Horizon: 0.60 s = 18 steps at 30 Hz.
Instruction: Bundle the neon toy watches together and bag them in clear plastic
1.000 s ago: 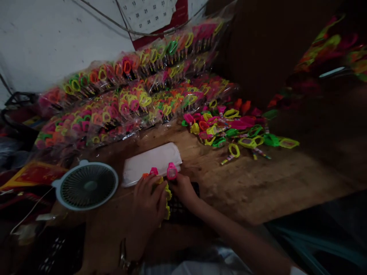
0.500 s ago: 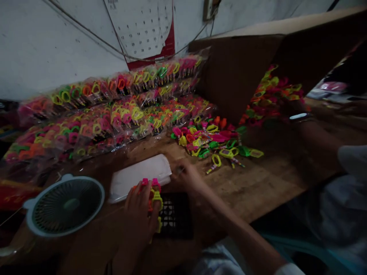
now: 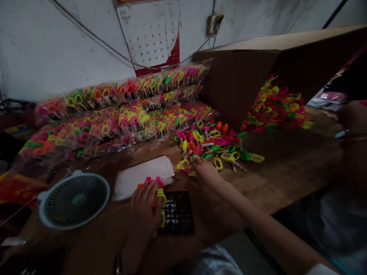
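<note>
My left hand [image 3: 143, 204] curls over a row of pink, orange and yellow plastic toys [image 3: 161, 198] at the left side of a black grid tray [image 3: 180, 214]. Its fingers lie close together, and the palm hides part of the row. At the near edge of a loose pile of bright ring-shaped toys with striped stems [image 3: 226, 156], my right hand [image 3: 207, 171] has its fingertips closed on a small green plastic toy [image 3: 195, 157]. A stack of clear or white plastic bags [image 3: 143, 175] lies just beyond the tray.
A pale blue round basket [image 3: 75, 200] sits at the left. Bagged toys [image 3: 114, 122] line the wall. An open cardboard box [image 3: 235, 80] lies on its side, with more toys [image 3: 278, 109] at its mouth. A co-worker's hand [image 3: 351, 116] is at the far right.
My right hand has moved forward from beside the bags to the pile's edge. My left hand stays on the toys. The co-worker's hand has drawn right, away from the box. The view has shifted slightly.
</note>
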Available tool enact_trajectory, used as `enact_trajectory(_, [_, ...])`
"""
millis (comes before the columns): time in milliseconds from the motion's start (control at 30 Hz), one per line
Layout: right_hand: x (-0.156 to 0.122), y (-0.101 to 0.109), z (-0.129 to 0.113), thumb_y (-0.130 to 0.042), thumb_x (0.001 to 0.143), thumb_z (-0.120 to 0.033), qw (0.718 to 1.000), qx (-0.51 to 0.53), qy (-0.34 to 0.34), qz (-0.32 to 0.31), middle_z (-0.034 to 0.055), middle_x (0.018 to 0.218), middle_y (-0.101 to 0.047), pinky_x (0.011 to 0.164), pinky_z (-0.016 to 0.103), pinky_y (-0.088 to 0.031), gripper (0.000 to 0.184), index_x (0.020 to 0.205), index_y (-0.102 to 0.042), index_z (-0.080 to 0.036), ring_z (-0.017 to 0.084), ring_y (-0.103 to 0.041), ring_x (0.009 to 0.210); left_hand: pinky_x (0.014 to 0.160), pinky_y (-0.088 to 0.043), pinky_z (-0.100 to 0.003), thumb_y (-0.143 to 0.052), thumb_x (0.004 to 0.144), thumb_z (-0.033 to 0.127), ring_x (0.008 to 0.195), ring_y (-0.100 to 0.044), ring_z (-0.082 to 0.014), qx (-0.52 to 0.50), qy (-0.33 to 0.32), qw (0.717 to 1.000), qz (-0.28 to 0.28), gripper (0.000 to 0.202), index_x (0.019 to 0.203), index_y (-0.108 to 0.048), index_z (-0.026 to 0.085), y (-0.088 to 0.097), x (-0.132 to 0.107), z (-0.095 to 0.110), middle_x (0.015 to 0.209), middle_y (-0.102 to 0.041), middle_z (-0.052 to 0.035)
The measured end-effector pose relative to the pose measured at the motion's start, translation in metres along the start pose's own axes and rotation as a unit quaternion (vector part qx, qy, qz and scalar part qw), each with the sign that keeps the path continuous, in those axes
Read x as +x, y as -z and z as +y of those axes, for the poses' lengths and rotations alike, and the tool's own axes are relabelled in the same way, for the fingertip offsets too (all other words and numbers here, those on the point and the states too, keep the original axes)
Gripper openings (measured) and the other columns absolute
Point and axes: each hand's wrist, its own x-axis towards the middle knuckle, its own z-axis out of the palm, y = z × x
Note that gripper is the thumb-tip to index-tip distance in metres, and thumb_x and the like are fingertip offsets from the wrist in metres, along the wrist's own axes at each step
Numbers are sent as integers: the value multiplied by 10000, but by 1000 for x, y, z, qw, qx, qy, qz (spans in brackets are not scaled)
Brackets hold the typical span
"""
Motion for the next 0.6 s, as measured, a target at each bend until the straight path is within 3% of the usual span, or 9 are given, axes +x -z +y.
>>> enact_trajectory(100, [-13,5,-18,-442,842,-50,1000,21,-12,13,198,1049,-631,814,362,-462,263,906,-684,-133,298,-554,1021,965,-411,-439,-478,883,286,1137,-556,-240,-7,11,1000,-8,358,1218,-532,171,1,0,1,1237,-605,-110])
enact_trajectory(200, [-16,7,-19,-477,788,-4,992,124,-31,5,189,952,-666,749,316,-464,246,812,-691,-123,271,-601,922,990,-400,-449,-472,886,269,1159,-541,-235,-32,36,999,-26,348,1218,-536,183,5,2,5,1252,-597,-95])
enact_trajectory(300, [-14,7,-11,-494,800,-57,979,200,-29,-11,113,808,-692,674,267,-467,202,824,-678,-137,208,-634,756,1005,-402,-449,-456,894,269,1135,-555,-225,-87,73,993,17,309,1171,-568,190,14,2,7,1202,-624,-88])
enact_trajectory(367, [-15,5,-11,-497,807,-114,953,303,-13,14,70,833,-696,674,253,-477,189,915,-648,-151,186,-635,760,984,-436,-422,-419,912,275,1098,-575,-210,-147,154,975,62,291,1141,-581,199,22,-2,6,1165,-636,-77])
enact_trajectory(433, [-22,2,-22,-534,766,-160,872,487,5,46,47,886,-689,707,262,-491,194,945,-608,-164,181,-629,808,898,-499,-371,-389,928,297,1027,-610,-193,-203,259,940,87,304,1158,-569,212,32,-9,2,1157,-632,-63])
enact_trajectory(500, [-34,-5,-45,-576,731,-216,749,660,-11,51,28,871,-680,710,278,-502,202,930,-587,-180,183,-624,804,840,-526,-349,-399,927,320,986,-627,-190,-226,311,919,86,310,1176,-556,222,41,-16,-3,1156,-630,-55])
enact_trajectory(567, [-50,-16,-74,-584,757,-299,662,746,-66,21,10,812,-669,659,277,-506,197,923,-587,-193,173,-619,736,903,-502,-387,-423,917,311,1061,-598,-208,-211,263,940,59,293,1159,-563,221,46,-21,-9,1161,-630,-52])
enact_trajectory(600, [-58,-22,-89,-583,771,-337,637,765,-93,1,6,772,-662,628,275,-504,200,908,-595,-191,168,-611,690,961,-467,-420,-437,910,297,1129,-560,-220,-194,212,957,37,282,1149,-566,219,47,-23,-11,1172,-626,-53])
